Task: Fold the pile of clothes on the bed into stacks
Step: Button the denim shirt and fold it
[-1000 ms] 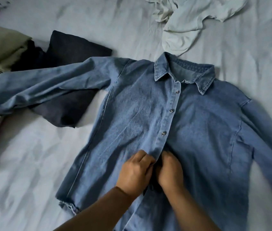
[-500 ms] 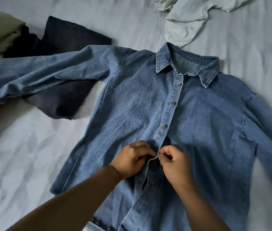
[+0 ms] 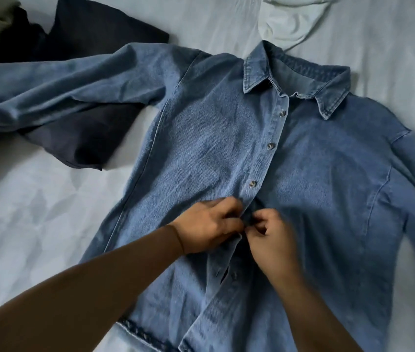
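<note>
Denim shirt (image 3: 201, 138): blue, long-sleeved, spread flat and front-up on the bed (image 3: 36, 212), collar farthest away. Upper three buttons fastened; lower placket open.

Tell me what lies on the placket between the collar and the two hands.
In the head view, three fastened buttons sit on the denim shirt between its collar and the left hand and right hand, which pinch the placket.

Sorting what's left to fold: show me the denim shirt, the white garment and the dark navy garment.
denim shirt (image 3: 201, 138): head view, left chest panel.
white garment (image 3: 290, 24): head view, bunched middle, above the collar.
dark navy garment (image 3: 104, 29): head view, flat upper part beyond the shirt's sleeve.
</note>
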`<state>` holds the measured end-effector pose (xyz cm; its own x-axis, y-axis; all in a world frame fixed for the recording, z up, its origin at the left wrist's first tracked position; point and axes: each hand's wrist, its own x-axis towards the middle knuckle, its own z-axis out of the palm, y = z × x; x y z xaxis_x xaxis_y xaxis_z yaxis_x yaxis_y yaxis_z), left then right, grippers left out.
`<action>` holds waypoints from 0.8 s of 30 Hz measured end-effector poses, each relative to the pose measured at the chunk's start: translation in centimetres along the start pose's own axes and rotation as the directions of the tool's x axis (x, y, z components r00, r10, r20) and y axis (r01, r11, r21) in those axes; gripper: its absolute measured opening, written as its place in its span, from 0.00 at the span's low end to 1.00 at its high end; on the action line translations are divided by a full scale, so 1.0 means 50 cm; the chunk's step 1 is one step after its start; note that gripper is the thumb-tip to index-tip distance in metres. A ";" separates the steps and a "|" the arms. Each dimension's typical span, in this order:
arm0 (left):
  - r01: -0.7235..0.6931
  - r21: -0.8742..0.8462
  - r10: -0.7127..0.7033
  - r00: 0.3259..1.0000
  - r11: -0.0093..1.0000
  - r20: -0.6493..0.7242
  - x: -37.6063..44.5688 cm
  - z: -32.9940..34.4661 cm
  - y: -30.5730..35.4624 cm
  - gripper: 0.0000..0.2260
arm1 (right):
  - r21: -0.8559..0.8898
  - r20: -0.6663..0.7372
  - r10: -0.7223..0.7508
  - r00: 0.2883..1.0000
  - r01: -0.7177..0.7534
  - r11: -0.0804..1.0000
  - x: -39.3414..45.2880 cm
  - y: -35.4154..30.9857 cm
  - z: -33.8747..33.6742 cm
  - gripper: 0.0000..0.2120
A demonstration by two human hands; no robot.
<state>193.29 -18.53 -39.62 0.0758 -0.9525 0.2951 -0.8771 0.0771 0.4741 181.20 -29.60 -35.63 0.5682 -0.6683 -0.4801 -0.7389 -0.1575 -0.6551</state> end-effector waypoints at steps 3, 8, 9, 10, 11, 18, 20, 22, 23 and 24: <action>-0.122 -0.012 0.123 0.991 0.992 0.057 0.006 -0.005 -0.012 0.06 | 0.030 -0.009 0.009 1.000 -0.009 1.000 -0.003 0.005 0.000 0.08; -0.204 0.022 0.201 0.975 0.979 0.092 0.015 -0.015 -0.026 0.08 | 0.106 0.067 -0.005 0.998 -0.002 0.994 -0.007 0.009 -0.003 0.08; -0.198 0.023 0.196 0.978 0.980 0.076 0.014 -0.015 -0.028 0.08 | 0.131 0.063 0.006 0.998 -0.014 0.991 -0.005 0.010 -0.002 0.09; -0.193 0.026 0.191 0.980 0.981 0.062 0.013 -0.015 -0.028 0.08 | 0.155 0.062 0.018 0.998 -0.028 0.987 -0.004 0.011 0.000 0.10; -0.191 0.031 0.189 0.981 0.981 0.052 0.011 -0.013 -0.028 0.09 | 0.181 0.064 0.030 0.997 -0.042 0.983 -0.003 0.012 0.002 0.11; -0.221 -0.018 0.221 0.974 0.975 0.046 0.018 -0.007 -0.031 0.07 | 0.367 0.140 0.140 0.980 -0.183 0.912 0.002 0.002 0.007 0.11; -0.279 -0.012 0.279 0.959 0.960 0.057 0.028 -0.009 -0.035 0.07 | 0.397 0.177 0.170 0.969 -0.228 0.889 0.006 -0.005 0.001 0.11; -0.315 0.015 0.314 0.948 0.949 0.051 0.033 -0.009 -0.040 0.07 | 0.387 0.214 0.191 0.958 -0.262 0.884 0.012 -0.011 -0.007 0.11; -0.309 0.025 0.308 0.951 0.951 0.038 0.034 -0.008 -0.042 0.07 | 0.377 0.227 0.196 0.954 -0.271 0.886 0.015 -0.013 -0.010 0.11; -0.280 0.022 0.280 0.960 0.960 0.017 0.035 -0.008 -0.042 0.07 | 0.368 0.236 0.198 0.951 -0.276 0.888 0.018 -0.014 -0.012 0.12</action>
<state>195.47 -20.23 -39.79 -0.1810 -0.8977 0.4018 -0.8735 0.3345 0.3538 182.03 -30.53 -35.23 0.4799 -0.4956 -0.7240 -0.6797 0.3118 -0.6640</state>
